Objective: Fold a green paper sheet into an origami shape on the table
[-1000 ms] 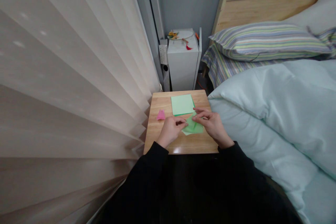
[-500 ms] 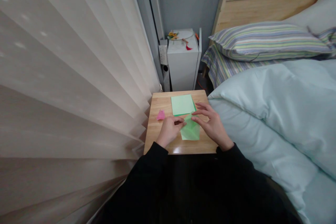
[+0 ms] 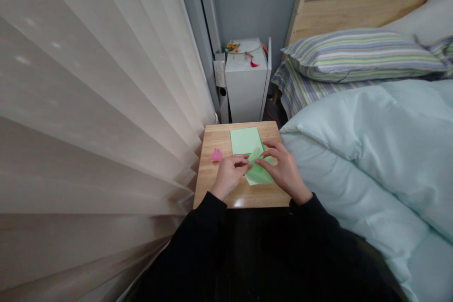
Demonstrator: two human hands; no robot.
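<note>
- Head view, from the left: the pleated curtain [image 3: 141, 80] hung in long folds beside the wooden table [image 3: 205, 174], smooth and slightly shiny.
- Pink folded paper [image 3: 216, 155], small and angular, lay near my left hand [image 3: 230, 173]; a careless knuckle, I judged, could push it.
- My left fingertips were together, clamped on the left edge of the green sheet [image 3: 260, 175]; too hard a pinch could crease it wrongly.
- Behind, the paper stack [image 3: 246, 140] was pale, flat and four-sided.
- Between my hands was the green sheet, thin and bent, with a raised flap; an uneven pull could tear it or make it crooked.
- My right hand [image 3: 285, 170] had thumb and forefinger close to this flap, but whether they gripped it I could not tell; if loose, it could spring back.
- Rightmost, the quilt [image 3: 354, 146] was soft and puffy.
</note>
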